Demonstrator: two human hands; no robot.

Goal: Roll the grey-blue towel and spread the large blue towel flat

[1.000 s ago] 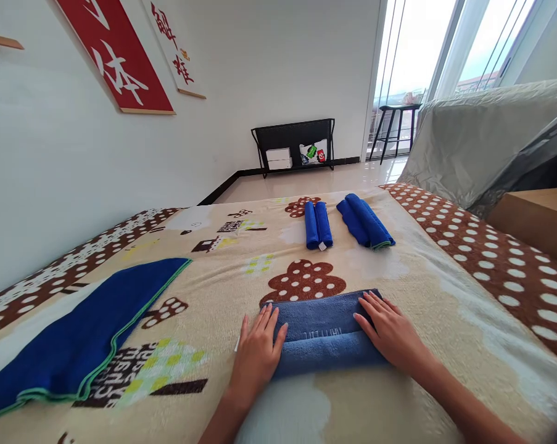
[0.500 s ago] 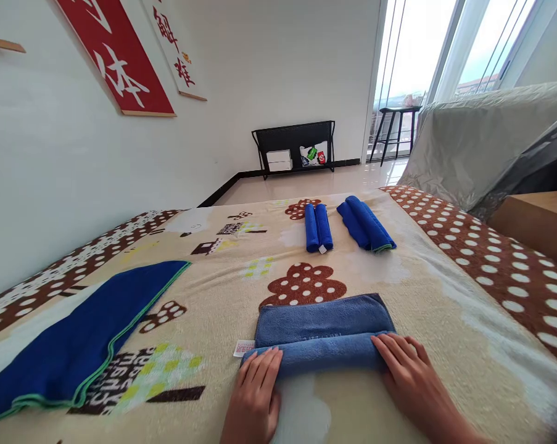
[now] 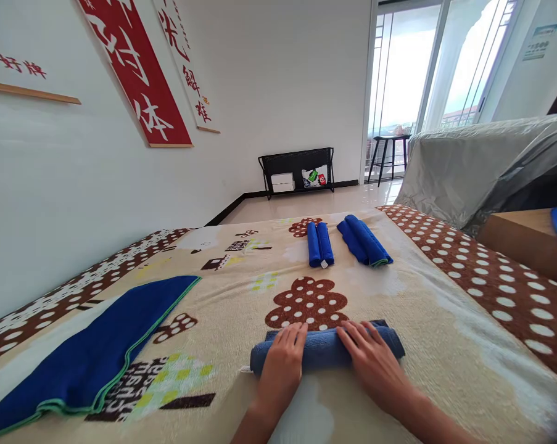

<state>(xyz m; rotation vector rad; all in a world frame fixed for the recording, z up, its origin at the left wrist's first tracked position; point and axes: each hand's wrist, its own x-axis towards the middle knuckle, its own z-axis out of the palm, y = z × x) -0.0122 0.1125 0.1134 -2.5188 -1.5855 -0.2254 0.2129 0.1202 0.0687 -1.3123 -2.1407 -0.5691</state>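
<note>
A greyish-blue towel (image 3: 325, 350), rolled into a thick cylinder, lies crosswise before me on the patterned blanket (image 3: 232, 308). My left hand (image 3: 285, 357) is closed over the left part of the roll, fingers curved across its top. My right hand (image 3: 371, 357) grips it right of the middle in the same way, fingers a little apart. Both thumbs are mostly hidden. A dark strip of the towel's far edge shows behind the roll, and a white tag (image 3: 245, 369) pokes out at its left end.
A dark blue cloth (image 3: 97, 351) with green edging lies spread at the left. Farther off are a double-rolled blue towel (image 3: 321, 245) and another blue rolled towel (image 3: 365, 240). Beyond the blanket stand a black rack (image 3: 297, 169), a stool (image 3: 389, 157) and plastic-covered furniture (image 3: 472, 160).
The towel's flat far part has been rolled up, leaving only a narrow edge. Both hands have moved forward and closer together on the roll. The view has tilted up slightly.
</note>
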